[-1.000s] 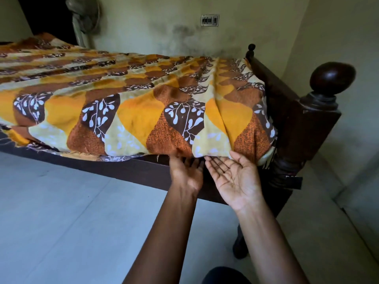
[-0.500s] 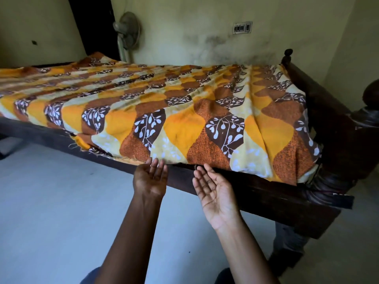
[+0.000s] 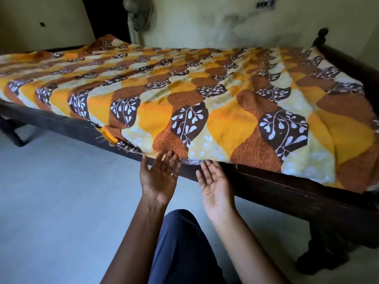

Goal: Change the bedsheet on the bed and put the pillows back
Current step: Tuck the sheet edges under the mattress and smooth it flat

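An orange, brown and cream bedsheet (image 3: 205, 95) with white leaf prints covers the whole bed and hangs over its near side. The dark wooden bed frame (image 3: 287, 193) shows under the sheet's lower edge. My left hand (image 3: 159, 177) is palm up with fingers spread, its fingertips touching the sheet's hanging edge. My right hand (image 3: 215, 185) is also palm up and flat, its fingertips just under the sheet's edge against the frame. Neither hand holds anything. No pillows are in view.
A pedestal fan (image 3: 137, 15) stands behind the bed by a dark doorway. A switch plate (image 3: 264, 4) is on the back wall. Pale floor (image 3: 61, 201) stretches left of me. My knee in dark blue trousers (image 3: 180, 242) is below my hands.
Both hands have shifted left along the bed's side edge, away from the corner post. My left hand has turned from palm down to palm up. The view has dropped lower.
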The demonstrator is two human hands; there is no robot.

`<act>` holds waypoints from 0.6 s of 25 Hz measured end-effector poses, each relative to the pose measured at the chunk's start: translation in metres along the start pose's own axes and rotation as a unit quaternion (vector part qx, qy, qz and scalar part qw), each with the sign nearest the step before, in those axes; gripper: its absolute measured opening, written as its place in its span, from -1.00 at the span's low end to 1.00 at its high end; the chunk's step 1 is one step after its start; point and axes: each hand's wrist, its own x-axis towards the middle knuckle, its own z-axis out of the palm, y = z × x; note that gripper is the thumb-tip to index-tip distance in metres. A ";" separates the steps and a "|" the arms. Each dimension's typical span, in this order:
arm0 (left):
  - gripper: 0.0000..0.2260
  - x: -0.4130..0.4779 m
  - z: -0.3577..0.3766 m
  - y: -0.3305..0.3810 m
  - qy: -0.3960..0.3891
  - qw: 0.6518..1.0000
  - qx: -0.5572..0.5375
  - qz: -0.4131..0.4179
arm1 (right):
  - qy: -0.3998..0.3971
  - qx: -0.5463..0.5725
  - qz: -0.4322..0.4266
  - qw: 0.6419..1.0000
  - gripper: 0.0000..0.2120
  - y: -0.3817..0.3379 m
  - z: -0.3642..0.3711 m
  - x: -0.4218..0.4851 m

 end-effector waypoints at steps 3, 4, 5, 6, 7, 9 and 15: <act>-0.86 0.025 -0.007 0.000 0.115 0.989 0.091 -0.010 | 0.009 -0.069 0.030 0.997 -0.73 0.005 -0.009 0.007; -0.87 0.031 -0.010 -0.001 0.135 0.984 0.112 -0.023 | 0.020 -0.088 0.041 0.995 -0.74 0.009 -0.014 0.008; -0.85 0.035 -0.011 -0.001 0.135 0.984 0.115 -0.035 | 0.028 -0.099 0.054 0.993 -0.76 0.013 -0.017 0.008; -0.84 0.040 -0.012 -0.001 0.126 0.985 0.108 -0.044 | 0.032 -0.106 0.067 0.992 -0.79 0.019 -0.017 0.010; -0.85 0.044 -0.013 -0.001 0.112 0.987 0.105 -0.050 | 0.033 -0.114 0.078 0.990 -0.82 0.026 -0.018 0.014; -0.86 0.047 -0.016 -0.003 0.086 0.991 0.094 -0.052 | 0.018 -0.133 0.078 0.988 -0.81 0.040 -0.018 0.020; -0.78 0.050 -0.049 -0.013 0.039 0.986 0.129 -0.094 | -0.016 -0.200 0.010 0.980 -0.94 0.058 0.003 0.038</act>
